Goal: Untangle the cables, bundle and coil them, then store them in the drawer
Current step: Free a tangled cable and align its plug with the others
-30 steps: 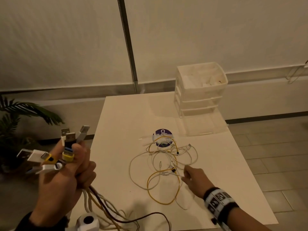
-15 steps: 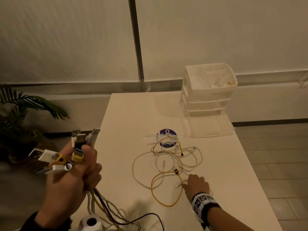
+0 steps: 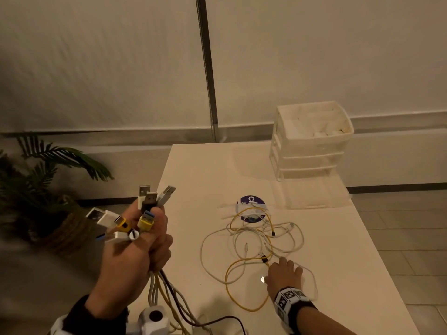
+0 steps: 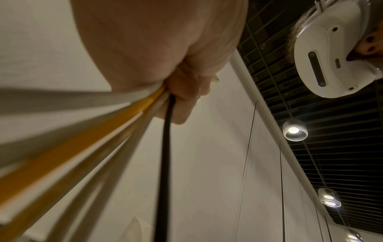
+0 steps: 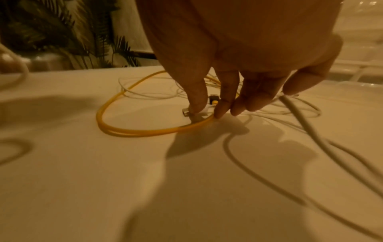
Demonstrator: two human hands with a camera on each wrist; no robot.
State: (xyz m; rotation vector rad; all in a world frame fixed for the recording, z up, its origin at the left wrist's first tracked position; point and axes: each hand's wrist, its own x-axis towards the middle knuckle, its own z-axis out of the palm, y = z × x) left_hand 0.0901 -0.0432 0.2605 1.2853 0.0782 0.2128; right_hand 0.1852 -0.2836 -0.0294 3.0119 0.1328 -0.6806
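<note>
Meanwhile, left hand (image 3: 135, 247) fisted around a bundle of USB cables (image 3: 145, 209); right hand (image 5: 228, 68) fingertips (image 5: 196, 104) pinching a white connector (image 5: 186, 113) beside the yellow cable (image 5: 128, 129) on the table (image 3: 198, 170).

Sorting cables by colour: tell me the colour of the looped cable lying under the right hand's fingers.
Yellow cable; clearest in the right wrist view.

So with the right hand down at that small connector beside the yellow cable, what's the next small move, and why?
Probably close the pinch and lift that connector up to the left hand. The right hand has thumb and forefinger at it on the table, while the left hand grips a bundle of plug ends; this end lies loose among the tangle.
</note>
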